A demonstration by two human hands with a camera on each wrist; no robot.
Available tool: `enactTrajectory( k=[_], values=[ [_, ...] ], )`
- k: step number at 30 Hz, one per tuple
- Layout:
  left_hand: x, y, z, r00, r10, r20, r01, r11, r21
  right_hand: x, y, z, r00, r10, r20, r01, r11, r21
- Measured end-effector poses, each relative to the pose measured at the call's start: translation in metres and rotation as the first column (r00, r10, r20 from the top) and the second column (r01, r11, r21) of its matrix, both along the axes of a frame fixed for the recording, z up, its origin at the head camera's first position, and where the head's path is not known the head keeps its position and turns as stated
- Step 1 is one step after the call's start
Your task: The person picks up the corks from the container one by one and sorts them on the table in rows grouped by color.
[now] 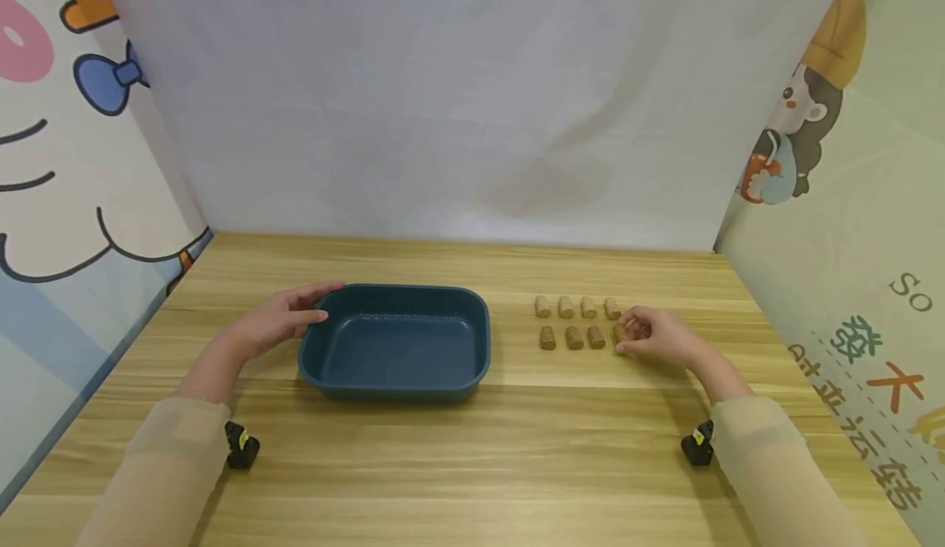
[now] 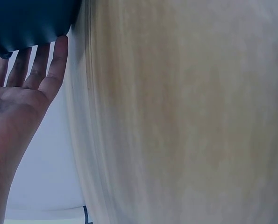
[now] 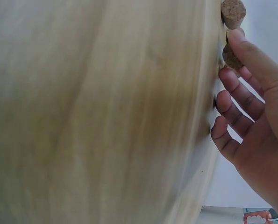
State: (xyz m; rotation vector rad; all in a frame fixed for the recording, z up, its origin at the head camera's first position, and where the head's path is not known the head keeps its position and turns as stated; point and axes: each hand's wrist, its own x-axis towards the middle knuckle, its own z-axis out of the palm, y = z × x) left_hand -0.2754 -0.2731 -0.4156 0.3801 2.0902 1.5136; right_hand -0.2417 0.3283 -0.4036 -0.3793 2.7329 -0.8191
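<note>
My left hand (image 1: 275,323) holds the left end of a dark blue rectangular basin (image 1: 399,389), with the thumb at the rim. In the left wrist view the fingers (image 2: 38,72) stretch out to the outer wall of the basin (image 2: 31,25), which hides some fingertips. At the right my right hand (image 1: 659,336) pinches the last cork of the nearer row (image 1: 620,334) between thumb and fingers. That cork (image 3: 232,57) is partly covered by the thumb in the right wrist view. Another cork (image 3: 233,13) stands beside it.
Lighter corks (image 1: 565,307) form a far row, and darker corks (image 1: 574,338) a near row, right of the basin. The wood-grain table (image 1: 472,465) ends at a white cloth backdrop (image 1: 443,120). Printed cartoon panels (image 1: 66,161) flank both sides.
</note>
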Motion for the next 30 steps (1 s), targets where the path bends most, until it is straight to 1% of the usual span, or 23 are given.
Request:
enactTrajectory(
  k=[7,11,14,19,23,26,30],
  values=[
    [0.0007,0.0009,0.0024,1.0,-0.002,-0.002,0.001,1.0,-0.013,-0.001,0.0009,-0.003,1.0,-0.001,-0.008,0.001,1.0,0.001],
    [0.0012,0.0009,0.0036,1.0,-0.005,-0.006,0.005,1.0,-0.014,-0.0014,0.0002,-0.0038,1.0,-0.004,0.0,0.004,1.0,0.001],
    [0.0013,0.0006,0.0035,1.0,-0.007,-0.007,0.007,1.0,-0.013,-0.0015,-0.0002,-0.0035,1.0,0.007,-0.001,-0.007,1.0,0.007],
    [0.002,0.0005,0.0032,1.0,-0.006,-0.006,0.006,1.0,-0.018,-0.0016,-0.0004,-0.0027,1.0,0.02,0.006,-0.02,1.0,-0.012],
    [0.0024,0.0014,0.0049,1.0,-0.005,-0.023,0.005,0.999,-0.039,-0.0022,0.0003,-0.0027,1.0,0.021,0.002,-0.021,1.0,-0.018],
    [0.0013,0.0018,0.0051,0.999,-0.013,-0.034,0.011,0.998,-0.058,-0.0025,0.0007,-0.0032,1.0,0.01,0.007,-0.01,1.0,-0.016],
    [-0.001,0.0012,0.0037,0.999,-0.012,-0.031,0.01,0.998,-0.061,-0.0031,0.0006,-0.0033,1.0,-0.002,0.024,0.002,1.0,-0.02]
  ],
)
